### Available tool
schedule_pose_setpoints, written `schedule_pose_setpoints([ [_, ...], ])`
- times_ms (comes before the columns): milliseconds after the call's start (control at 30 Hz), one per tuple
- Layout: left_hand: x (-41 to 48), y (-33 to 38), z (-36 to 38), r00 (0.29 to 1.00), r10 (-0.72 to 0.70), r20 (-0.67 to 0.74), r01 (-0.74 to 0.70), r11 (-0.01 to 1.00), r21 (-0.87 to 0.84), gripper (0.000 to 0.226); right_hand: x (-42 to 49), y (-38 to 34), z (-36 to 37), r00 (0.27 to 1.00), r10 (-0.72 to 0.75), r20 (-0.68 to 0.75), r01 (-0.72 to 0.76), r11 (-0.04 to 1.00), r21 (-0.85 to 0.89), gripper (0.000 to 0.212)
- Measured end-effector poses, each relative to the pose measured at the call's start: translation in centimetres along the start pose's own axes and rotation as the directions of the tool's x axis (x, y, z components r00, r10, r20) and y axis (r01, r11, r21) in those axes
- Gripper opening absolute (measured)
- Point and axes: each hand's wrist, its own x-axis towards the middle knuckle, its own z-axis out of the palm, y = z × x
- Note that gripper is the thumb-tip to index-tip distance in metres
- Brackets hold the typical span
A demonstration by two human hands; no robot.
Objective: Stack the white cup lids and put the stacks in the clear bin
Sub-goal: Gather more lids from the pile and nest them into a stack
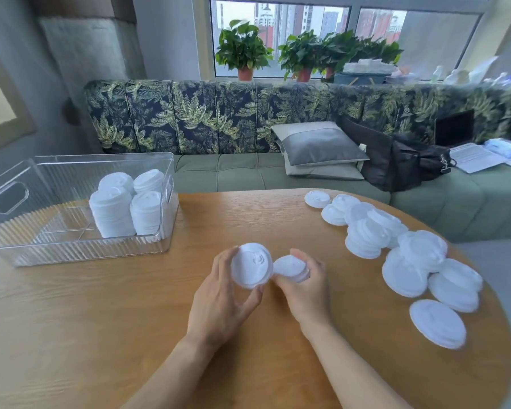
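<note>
Oval wood table (101, 320), leaf-print sofa (207, 119) behind, window plants (242, 48), left grip (222, 299) grasping lid (251, 265), right grip (304, 287) grasping lid stack (291, 268)

No legible text; print on papers (474, 157) too blurred.

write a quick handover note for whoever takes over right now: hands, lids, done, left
Left hand grips a white lid; right hand grips a short lid stack, both above the wooden table.
Done: four lid stacks stand in the right end of the clear bin.
Left: join the held lids, stack the loose lids scattered on the table's right side, then bin them.
</note>
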Motion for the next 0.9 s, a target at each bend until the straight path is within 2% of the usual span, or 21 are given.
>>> schedule_pose_setpoints([
  [100, -1.0, 0.6, -0.6, 1.0, 0.013, 0.013, -0.013, 1.0, 0.012, 0.08, -0.4, 0.0, -0.4, 0.994, 0.097, 0.05, -0.1, 0.993, 0.056, 0.046],
  [200, -1.5, 0.9, -1.0, 0.999, 0.024, 0.034, -0.024, 1.0, 0.009, 0.08, -0.1, -0.3, -0.7, 0.973, 0.19, 0.13, -0.213, 0.958, 0.191, 0.037],
  [400, -1.6, 1.2, -1.0, 0.997, 0.067, 0.03, -0.068, 0.997, 0.022, 0.078, 0.9, -0.5, -1.5, 0.914, 0.324, 0.246, -0.407, 0.726, 0.555, 0.019],
  [733, -1.4, 0.7, -0.4, 0.985, 0.165, 0.056, -0.168, 0.984, 0.06, 0.078, 1.1, -0.5, -2.1, 0.878, 0.323, 0.354, -0.479, 0.585, 0.654, 0.033],
  [900, -1.5, 0.4, -0.4, 0.98, 0.177, 0.089, -0.181, 0.983, 0.042, 0.079, 0.9, -0.8, -2.3, 0.869, 0.3, 0.393, -0.492, 0.601, 0.629, 0.033],
])
